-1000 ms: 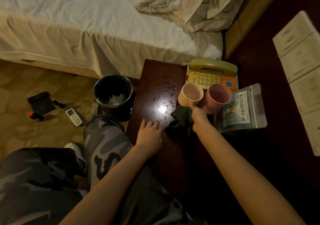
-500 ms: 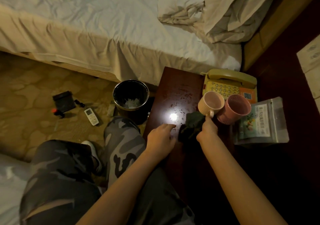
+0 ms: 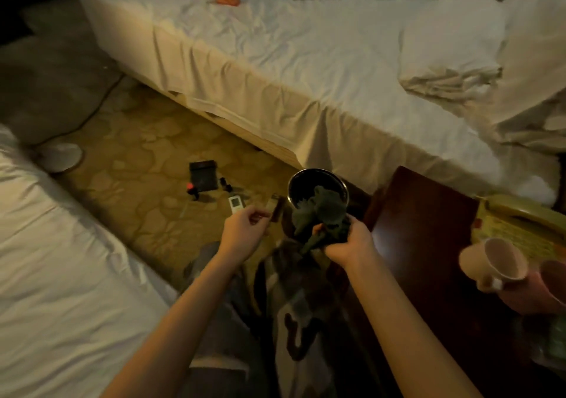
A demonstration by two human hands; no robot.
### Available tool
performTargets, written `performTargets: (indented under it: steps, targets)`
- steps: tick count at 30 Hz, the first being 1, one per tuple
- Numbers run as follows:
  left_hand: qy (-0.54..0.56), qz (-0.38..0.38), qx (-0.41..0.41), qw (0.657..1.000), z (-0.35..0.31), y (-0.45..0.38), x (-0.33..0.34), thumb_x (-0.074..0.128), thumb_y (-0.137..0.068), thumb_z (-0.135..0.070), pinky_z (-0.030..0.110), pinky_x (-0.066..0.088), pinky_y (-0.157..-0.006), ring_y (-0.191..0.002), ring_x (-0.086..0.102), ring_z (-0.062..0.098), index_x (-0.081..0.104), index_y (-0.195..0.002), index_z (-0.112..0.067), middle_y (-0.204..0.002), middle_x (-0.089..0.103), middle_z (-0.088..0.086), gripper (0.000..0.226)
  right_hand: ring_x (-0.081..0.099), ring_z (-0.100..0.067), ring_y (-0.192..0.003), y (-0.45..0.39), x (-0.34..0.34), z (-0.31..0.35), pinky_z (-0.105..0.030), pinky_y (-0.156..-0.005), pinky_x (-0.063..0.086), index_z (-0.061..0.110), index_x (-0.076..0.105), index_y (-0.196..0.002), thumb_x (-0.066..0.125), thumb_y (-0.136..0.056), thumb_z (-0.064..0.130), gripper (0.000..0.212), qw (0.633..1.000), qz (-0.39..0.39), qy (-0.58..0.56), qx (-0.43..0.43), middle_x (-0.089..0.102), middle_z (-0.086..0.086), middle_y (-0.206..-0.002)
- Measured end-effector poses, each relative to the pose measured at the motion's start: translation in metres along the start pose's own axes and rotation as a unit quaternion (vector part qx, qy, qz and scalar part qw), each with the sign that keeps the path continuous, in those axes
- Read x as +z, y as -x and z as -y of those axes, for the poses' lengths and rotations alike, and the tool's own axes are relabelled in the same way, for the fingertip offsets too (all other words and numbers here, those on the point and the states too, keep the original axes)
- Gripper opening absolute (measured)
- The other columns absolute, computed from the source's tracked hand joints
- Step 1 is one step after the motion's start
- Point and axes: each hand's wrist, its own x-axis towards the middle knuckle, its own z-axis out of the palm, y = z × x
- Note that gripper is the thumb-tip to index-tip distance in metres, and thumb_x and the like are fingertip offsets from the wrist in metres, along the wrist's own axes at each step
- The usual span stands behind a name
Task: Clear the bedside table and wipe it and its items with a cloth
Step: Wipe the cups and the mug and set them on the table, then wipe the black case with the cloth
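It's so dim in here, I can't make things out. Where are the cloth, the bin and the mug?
cloth (image 3: 324,214): head view, on the bunched folds above the right hand.
bin (image 3: 298,180): head view, on its rim.
mug (image 3: 477,260): head view, on its outer wall.

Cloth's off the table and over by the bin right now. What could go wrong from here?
1. The right hand grips the dark cloth bunched, right over the open trash bin; a loose grip could drop it in.
2. The beige mug and pink cup stand close together on the bedside table; a returning sweep might knock them.
3. The remote and other small items lie on the floor by the feet, easy to step on.
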Motion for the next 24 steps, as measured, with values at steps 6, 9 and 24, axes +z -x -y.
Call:
performTargets:
  steps: [6, 9, 24]
  targets:
    - [0.024, 0.0, -0.103, 0.994, 0.074, -0.075, -0.062, 0.055, -0.091, -0.011, 0.013, 0.042, -0.058, -0.07, 0.064, 0.004, 0.065, -0.096, -0.015, -0.082, 0.068, -0.002, 0.011, 0.05, -0.024, -0.074, -0.078, 0.075, -0.072, -0.032, -0.065, 0.042, 0.009, 0.062, -0.09, 0.044, -0.097, 0.028, 0.027, 0.997, -0.033, 0.002, 0.068, 0.059, -0.015, -0.088]
    - [0.04, 0.003, -0.176, 0.984, 0.127, -0.13, -0.067, 0.053, -0.093, -0.011, 0.015, 0.042, -0.056, -0.073, 0.064, 0.006, 0.064, -0.101, -0.012, -0.086, 0.068, 0.0, 0.015, 0.053, -0.026, -0.082, -0.137, 0.099, -0.102, -0.032, -0.068, 0.044, 0.012, 0.063, -0.096, 0.04, -0.099, 0.025, 0.027, 0.996, -0.053, -0.001, 0.072, 0.06, -0.017, -0.094]
    - [0.149, -0.072, -0.435, 0.885, 0.28, -0.353, -0.105, 0.04, -0.097, -0.005, 0.031, 0.047, -0.063, -0.071, 0.061, 0.019, 0.055, -0.108, -0.002, -0.081, 0.059, 0.007, 0.019, 0.051, -0.022, -0.081, -0.393, 0.217, -0.138, -0.029, -0.079, 0.04, 0.014, 0.058, -0.088, 0.026, -0.105, 0.03, 0.039, 0.981, -0.147, 0.061, 0.111, 0.059, -0.014, -0.094]
